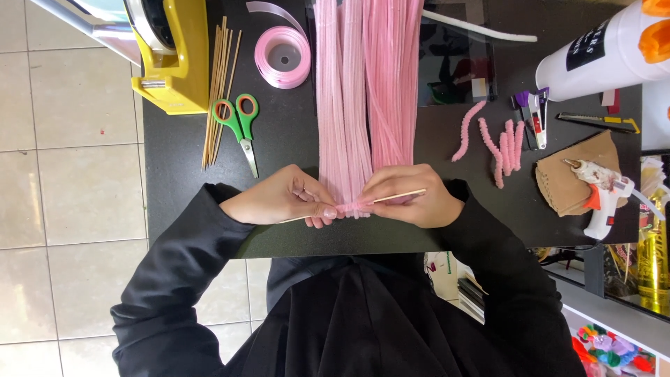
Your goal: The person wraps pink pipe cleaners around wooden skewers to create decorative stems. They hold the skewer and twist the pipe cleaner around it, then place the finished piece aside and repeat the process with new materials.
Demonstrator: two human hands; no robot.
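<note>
While both hands met at the middle of the frame, the left hand pinched the pink pipe cleaner coiled on a wooden stick, which the right hand gripped with closed fingers; green scissors lay upper left.

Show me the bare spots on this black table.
Bare black table lies below the green-handled scissors, beside the left hand. Another patch runs between the right hand and the tan cardboard piece. The far right edge is crowded.
</note>
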